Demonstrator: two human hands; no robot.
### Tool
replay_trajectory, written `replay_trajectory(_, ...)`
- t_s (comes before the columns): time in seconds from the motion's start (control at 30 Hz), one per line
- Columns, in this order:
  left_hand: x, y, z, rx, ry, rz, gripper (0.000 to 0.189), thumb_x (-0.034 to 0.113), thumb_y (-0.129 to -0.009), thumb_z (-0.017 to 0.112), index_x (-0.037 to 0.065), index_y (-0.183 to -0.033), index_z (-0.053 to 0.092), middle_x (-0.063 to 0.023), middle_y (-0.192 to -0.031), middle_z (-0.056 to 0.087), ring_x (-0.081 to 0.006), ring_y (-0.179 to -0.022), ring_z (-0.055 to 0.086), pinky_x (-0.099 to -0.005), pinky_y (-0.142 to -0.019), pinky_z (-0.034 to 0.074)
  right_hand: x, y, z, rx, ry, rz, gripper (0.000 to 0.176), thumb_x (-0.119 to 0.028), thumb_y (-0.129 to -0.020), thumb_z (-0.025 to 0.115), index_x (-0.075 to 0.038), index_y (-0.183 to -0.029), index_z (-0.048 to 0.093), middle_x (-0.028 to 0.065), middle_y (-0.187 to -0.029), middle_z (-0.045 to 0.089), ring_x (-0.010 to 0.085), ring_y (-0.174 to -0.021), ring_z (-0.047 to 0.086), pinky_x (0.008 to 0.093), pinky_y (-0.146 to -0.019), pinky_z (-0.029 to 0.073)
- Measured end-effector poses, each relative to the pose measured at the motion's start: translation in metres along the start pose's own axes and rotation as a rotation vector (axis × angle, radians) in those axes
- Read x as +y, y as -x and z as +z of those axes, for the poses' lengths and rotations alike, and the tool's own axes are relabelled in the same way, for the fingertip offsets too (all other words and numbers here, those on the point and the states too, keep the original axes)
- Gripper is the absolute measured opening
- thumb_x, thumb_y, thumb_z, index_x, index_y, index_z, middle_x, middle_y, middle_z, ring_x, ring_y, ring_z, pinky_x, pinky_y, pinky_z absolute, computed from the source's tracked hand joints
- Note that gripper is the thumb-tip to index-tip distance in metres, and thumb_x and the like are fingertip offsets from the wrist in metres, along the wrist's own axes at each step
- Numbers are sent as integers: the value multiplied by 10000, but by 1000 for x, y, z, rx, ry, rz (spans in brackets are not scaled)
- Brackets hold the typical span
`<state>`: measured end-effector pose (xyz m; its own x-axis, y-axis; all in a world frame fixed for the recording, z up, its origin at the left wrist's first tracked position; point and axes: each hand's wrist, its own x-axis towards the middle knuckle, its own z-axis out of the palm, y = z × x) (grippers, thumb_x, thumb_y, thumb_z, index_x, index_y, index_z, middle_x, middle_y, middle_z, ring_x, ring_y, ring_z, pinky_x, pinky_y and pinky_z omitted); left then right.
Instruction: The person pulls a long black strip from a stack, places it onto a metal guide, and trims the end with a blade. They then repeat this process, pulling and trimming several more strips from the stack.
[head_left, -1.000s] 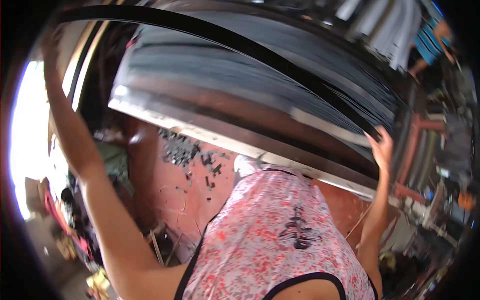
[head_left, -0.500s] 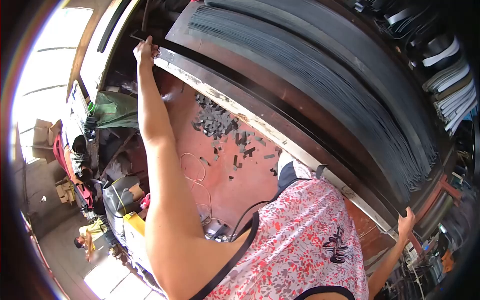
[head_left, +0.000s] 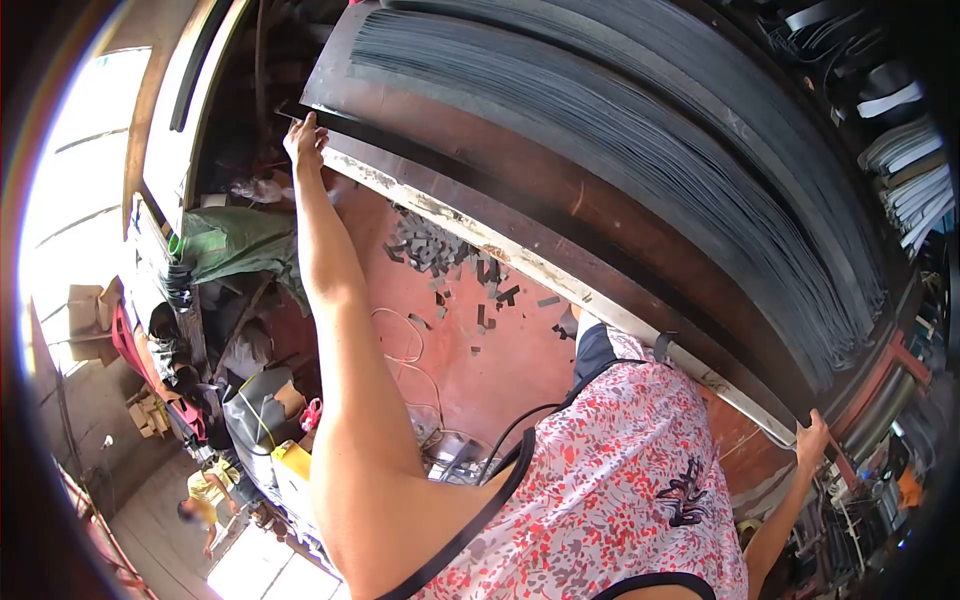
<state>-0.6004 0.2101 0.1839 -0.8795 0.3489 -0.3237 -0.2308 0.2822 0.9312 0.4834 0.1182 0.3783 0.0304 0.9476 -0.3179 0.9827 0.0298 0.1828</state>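
Note:
A long thin black strip lies stretched along the front of the brown table. At its upper-left end, my left hand has its fingers closed on the strip near the table corner. My right hand pinches the strip's other end at the lower right, beside the table's pale edge. Behind the strip, stacks of long dark grey strips curve across the tabletop.
Small dark offcuts are scattered on the red floor, where a thin cable loops. A green sheet and a yellow object are at left. Another person is at the lower left. Folded light sheets are at upper right.
My left hand has moved slightly down and right with its strip end, closer to the table corner. My right hand stays about where it was. The view has shifted a little.

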Motion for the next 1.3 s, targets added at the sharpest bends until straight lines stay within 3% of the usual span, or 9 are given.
replay_trajectory(0.27,-19,-17,-3,5,34,33,233,45,-868,690,-48,-1064,606,-125,-771,654,-197,-536,639,-304,-492,557,8,4,24,-61,16,49,330,-89,-695,778,30,-946,600,268,-927,647,469,-933,594,504,-753,473)
replay_trajectory(0.33,-15,-15,-5,135,-243,157,327,45,-827,703,-72,-1115,601,-178,-905,681,-270,-715,704,-357,-614,593,2,3,27,-42,21,57,335,-94,-705,779,28,-965,608,268,-949,650,466,-950,595,502,-771,475)
replay_trajectory(0.4,-6,-10,-7,144,-748,500,378,79,-790,711,-7,-1148,627,-161,-1001,690,-281,-894,692,-374,-793,559,-4,0,27,-21,29,73,340,-99,-715,779,27,-985,616,267,-971,653,463,-967,596,501,-789,478)
replay_trajectory(0.43,16,25,2,71,-981,730,414,117,-757,720,77,-1163,654,-137,-1093,676,-284,-1022,649,-377,-913,495,-10,-2,23,-48,19,56,338,-134,-735,779,32,-981,615,265,-965,654,467,-951,597,501,-781,479)
replay_trajectory(0.53,25,91,29,-660,-963,1094,591,61,-727,780,173,-1270,578,-108,-1152,633,-329,-1085,588,-433,-900,474,-34,-4,5,-78,7,60,375,-210,-749,791,25,-985,620,265,-972,654,465,-941,600,506,-777,479)
replay_trajectory(0.6,43,191,56,-836,-1292,1025,645,79,-722,781,175,-1314,546,-96,-1294,555,-320,-1210,503,-471,-978,413,-22,-1,21,-53,32,73,475,-226,-735,807,14,-1107,635,256,-1012,663,452,-958,613,491,-807,496)
replay_trajectory(0.7,15,250,74,-1138,-1235,1200,689,84,-742,766,152,-1375,503,-98,-1380,516,-299,-1265,486,-452,-1045,366,-33,0,29,-49,-44,99,508,-207,-733,813,2,-1155,624,235,-1103,654,421,-1032,611,467,-874,497)
replay_trajectory(0.93,-26,245,81,-1067,-1117,1426,522,-9,-749,697,66,-1253,585,-105,-1233,619,-295,-1150,565,-430,-1020,409,-51,-4,39,86,-277,-14,356,-43,-715,745,-50,-995,526,141,-985,616,381,-997,574,450,-840,448)
replay_trajectory(1.3,-23,274,96,-1109,-1210,1408,567,26,-806,682,96,-1344,517,-113,-1335,552,-307,-1224,515,-462,-1064,361,-47,-11,79,271,-401,-140,446,-45,-720,746,-81,-1137,593,112,-1072,618,357,-1024,565,443,-889,456)
